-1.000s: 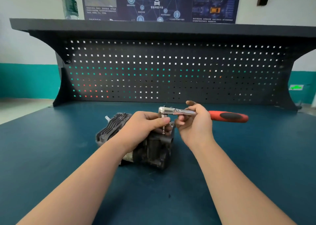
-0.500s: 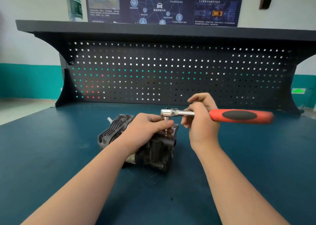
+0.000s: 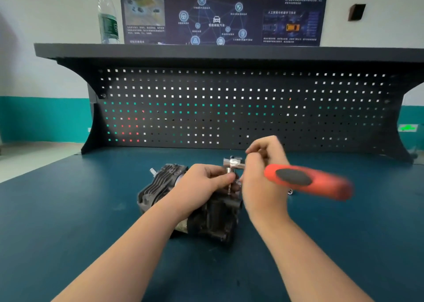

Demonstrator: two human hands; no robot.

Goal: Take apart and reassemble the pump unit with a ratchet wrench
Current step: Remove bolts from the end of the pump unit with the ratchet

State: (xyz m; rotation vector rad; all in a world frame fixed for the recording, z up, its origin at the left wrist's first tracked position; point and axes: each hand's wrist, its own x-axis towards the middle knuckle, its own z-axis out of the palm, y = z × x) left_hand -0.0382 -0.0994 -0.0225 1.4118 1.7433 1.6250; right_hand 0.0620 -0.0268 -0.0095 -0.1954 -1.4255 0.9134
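swinging the ratchet wrench (image 3: 305, 181) with the right hand (image 3: 263, 182) gripping its shank, the socket could slip off the bolt if the left hand (image 3: 202, 184), pinching the socket atop the pump unit (image 3: 206, 219) on the desk (image 3: 68, 232), lets it tilt.

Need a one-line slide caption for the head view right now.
Left hand steadies the socket on the pump unit while the right hand holds the red-handled ratchet wrench at a blue workbench.

The pump unit (image 3: 160, 193) is lying on the table (image 3: 68, 232) before the pegboard (image 3: 229, 108). My left hand (image 3: 202, 184) is resting on it, my right hand (image 3: 263, 182) just beside, holding the ratchet wrench (image 3: 298, 180) above. A bottle (image 3: 107, 16) is standing on the shelf (image 3: 206, 51) behind.
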